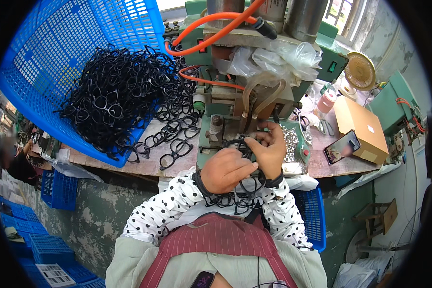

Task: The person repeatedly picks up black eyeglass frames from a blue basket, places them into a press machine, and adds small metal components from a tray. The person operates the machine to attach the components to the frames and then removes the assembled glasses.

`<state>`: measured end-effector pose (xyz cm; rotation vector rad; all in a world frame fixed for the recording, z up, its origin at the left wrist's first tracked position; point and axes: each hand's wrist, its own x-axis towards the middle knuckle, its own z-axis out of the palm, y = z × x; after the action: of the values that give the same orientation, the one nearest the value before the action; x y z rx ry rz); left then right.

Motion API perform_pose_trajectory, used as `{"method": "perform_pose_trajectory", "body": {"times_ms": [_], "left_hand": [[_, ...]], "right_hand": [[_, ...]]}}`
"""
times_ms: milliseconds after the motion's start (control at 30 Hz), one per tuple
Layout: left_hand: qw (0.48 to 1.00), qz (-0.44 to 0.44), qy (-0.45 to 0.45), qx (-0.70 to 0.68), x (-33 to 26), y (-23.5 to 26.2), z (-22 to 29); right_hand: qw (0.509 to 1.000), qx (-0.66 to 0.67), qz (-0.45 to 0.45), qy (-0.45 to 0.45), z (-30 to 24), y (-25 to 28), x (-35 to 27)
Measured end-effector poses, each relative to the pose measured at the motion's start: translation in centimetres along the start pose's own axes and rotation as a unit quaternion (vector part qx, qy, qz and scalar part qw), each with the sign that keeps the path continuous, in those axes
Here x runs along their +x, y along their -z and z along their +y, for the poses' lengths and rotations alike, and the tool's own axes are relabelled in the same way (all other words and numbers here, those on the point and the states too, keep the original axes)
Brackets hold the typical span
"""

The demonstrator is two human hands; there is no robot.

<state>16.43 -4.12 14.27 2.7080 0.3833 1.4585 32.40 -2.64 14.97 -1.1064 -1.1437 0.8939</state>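
Note:
My left hand (227, 169) is closed around a bunch of black eyeglass frames (247, 189) that hang down toward my lap. My right hand (270, 150) pinches one black eyeglass frame (236, 143) and holds it at the base of the green machine (254, 96), just under its tool head. A big pile of the same black frames (120, 96) spills out of a tipped blue plastic crate (43, 62) at the left of the bench, and a few loose frames (175, 144) lie on the wooden top.
Orange hoses (211, 29) and a clear plastic bag (278, 57) hang on the machine. A cardboard box (360, 127), a phone (342, 146), scissors (325, 126) and a small fan (360, 71) stand at right. Blue crates (57, 189) sit on the floor at left and one blue crate (312, 216) by my right side.

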Motion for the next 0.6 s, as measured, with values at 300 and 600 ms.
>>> {"method": "perform_pose_trajectory", "body": {"times_ms": [300, 600], "left_hand": [[0.997, 0.028, -0.075, -0.007, 0.6, 1.1, 1.2], [0.896, 0.281, 0.291, -0.184, 4.0, 5.9, -1.6]], "right_hand": [[0.996, 0.055, 0.053, 0.044, 1.2, -2.2, 0.0], [0.989, 0.097, 0.080, 0.081, 2.4, -2.8, -0.2]]}}
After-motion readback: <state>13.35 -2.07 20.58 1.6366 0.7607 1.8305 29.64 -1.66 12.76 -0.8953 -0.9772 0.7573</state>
